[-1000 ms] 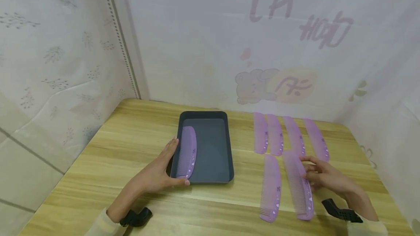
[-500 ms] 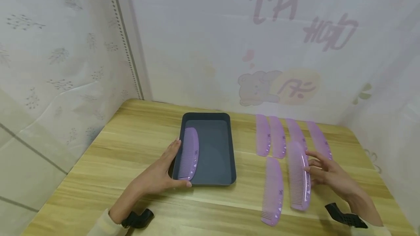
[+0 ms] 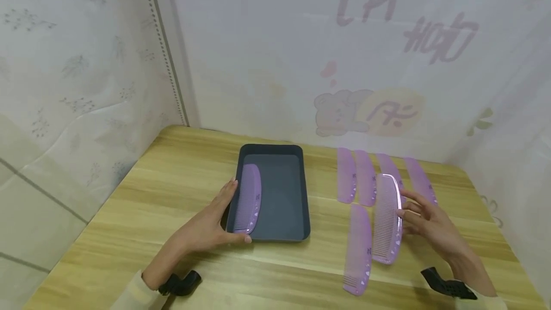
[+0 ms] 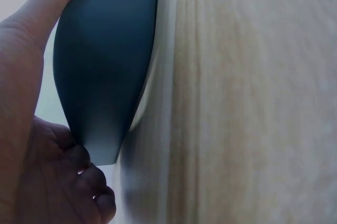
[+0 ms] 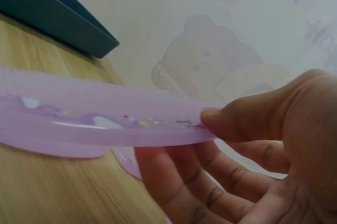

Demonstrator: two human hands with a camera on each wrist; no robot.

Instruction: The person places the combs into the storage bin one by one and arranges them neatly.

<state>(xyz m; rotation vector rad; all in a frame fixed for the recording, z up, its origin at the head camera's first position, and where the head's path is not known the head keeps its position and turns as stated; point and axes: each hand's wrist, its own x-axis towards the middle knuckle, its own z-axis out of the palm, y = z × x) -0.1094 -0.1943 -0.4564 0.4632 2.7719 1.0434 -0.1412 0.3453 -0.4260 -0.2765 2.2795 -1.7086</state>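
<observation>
My right hand pinches a translucent purple comb by its spine, thumb on one face and fingers on the other. In the right wrist view, the held comb is raised off the wood, its printed spine facing the camera. My left hand grips the near left corner of a dark grey tray, thumb at the front rim and fingers along the left wall. Against that wall, inside the tray, lies one purple comb. The left wrist view shows the left hand against the tray's outer wall.
On the wooden table, another purple comb lies left of the held one. Several more combs stand in a row behind, partly covered by the held comb and right hand. A printed cloth hangs behind the table.
My right hand has lifted the comb off the table, tilting it up and moving it slightly away from me and leftward. The left hand stays at the tray corner.
</observation>
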